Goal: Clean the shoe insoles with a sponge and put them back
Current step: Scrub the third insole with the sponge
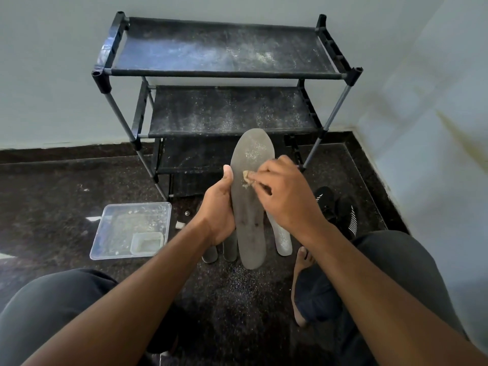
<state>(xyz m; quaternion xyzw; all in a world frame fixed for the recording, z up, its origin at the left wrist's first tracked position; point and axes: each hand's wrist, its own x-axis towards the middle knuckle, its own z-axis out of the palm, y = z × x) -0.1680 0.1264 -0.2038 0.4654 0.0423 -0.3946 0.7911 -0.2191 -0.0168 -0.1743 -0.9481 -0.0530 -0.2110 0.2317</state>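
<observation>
Floor (52, 180): dark speckled stone, pale walls meeting in a corner at 1 o'clock.

Shoe rack (227, 72): black, three fabric tiers, at 12 o'clock against the wall. Tiers dusted with pale grit, nothing on them.

Person seated on the floor, dark trousers, knees at 7 and 5 o'clock, one bare foot (303, 262) at 4 o'clock of the held insole's heel.

Clear plastic tray (105, 233): on the floor at 9 o'clock of the hands, crumbs inside, a small square tub (146, 243) in its near right corner.

Black shoes (340, 210): pair with white stripes, on the floor at 3 o'clock of the hands, partly hidden by the right wrist.

Held insole (250, 154): grey, upright, toe end up in front of the rack's lower tiers, heel end down close to the floor. Pale scuffed patch near the toe.

Left hand (219, 210): fingers wrapped round the insole's left edge at mid-length, thumb up along the edge, grasping it.

Right hand (285, 196): fingers curled, pinching a small tan sponge (247, 177) against the insole's face, just above the middle.

Other insoles on the floor behind the held one: one pale one (282, 241) at 4 o'clock, two darker heel ends (229, 249) at 7 o'clock, mostly hidden.

Small white scrap (179, 225) on the floor between tray and left wrist.
</observation>
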